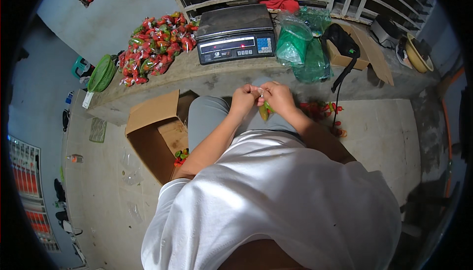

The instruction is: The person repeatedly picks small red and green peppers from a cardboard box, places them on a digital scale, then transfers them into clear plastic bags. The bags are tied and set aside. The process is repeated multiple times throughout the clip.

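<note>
Above my lap, both hands meet at the gathered top of a small clear plastic bag of peppers (pixel 265 112). My left hand (pixel 244 99) pinches the bag's neck from one side, and my right hand (pixel 277 97) pinches it from the other. Green and red peppers show through the plastic, hanging just below my fingers. Exactly how the bag's neck is twisted or knotted between the fingertips is too small to tell.
On the ledge ahead are a pile of bagged peppers (pixel 158 46), a digital scale (pixel 235 36), green plastic bags (pixel 303 48) and a green basket (pixel 102 74). An open cardboard box (pixel 152 142) holds a few peppers at my left; loose peppers (pixel 320 110) lie at my right.
</note>
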Available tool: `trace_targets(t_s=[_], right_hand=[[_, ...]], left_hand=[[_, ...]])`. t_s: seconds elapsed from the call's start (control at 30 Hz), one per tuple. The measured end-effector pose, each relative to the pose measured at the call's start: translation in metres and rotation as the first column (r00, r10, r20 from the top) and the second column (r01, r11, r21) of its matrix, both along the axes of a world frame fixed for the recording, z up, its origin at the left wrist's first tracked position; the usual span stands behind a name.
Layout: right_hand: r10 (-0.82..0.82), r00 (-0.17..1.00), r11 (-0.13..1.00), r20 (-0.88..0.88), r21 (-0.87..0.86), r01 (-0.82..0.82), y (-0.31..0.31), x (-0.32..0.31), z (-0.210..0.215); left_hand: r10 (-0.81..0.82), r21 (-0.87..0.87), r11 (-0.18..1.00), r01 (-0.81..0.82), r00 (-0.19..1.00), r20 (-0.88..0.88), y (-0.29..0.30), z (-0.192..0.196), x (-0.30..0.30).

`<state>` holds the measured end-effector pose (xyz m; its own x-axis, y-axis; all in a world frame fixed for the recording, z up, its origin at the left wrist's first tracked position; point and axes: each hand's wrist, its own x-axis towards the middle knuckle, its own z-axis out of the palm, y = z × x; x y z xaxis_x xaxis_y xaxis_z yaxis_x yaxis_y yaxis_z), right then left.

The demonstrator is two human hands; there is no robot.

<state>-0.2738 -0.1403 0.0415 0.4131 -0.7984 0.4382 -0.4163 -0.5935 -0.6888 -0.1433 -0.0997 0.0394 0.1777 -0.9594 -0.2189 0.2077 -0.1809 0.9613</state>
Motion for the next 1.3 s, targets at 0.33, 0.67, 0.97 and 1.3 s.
trace_targets(t_s=[0.33,0.67,0.97,1.3], right_hand=[[-0.093,0.995,0.995,0.023,0.044,0.092,0.005,0.001,0.001],[0.057,0.998,0.998,0.005,0.037,-0.058,-0.006,-0.011,-0.006],[-0.002,0.977,0.996,0.214,0.082,-0.016,0.006,-0.003,-0.018],[0.007,0.985,1.000,0.170,-0.022,-0.003,0.007,-0.002,-0.016]], left_hand=[[0.071,-0.245,0.968,0.058,0.870,0.488,0.005,0.000,-0.005],[-0.033,-0.158,0.985,0.067,0.977,0.212,0.000,-0.020,0.003],[-0.094,0.073,0.983,0.171,0.794,-0.601,0.008,-0.001,0.000],[0.012,0.031,1.000,0.004,0.853,-0.521,0.004,-0.021,-0.009]])
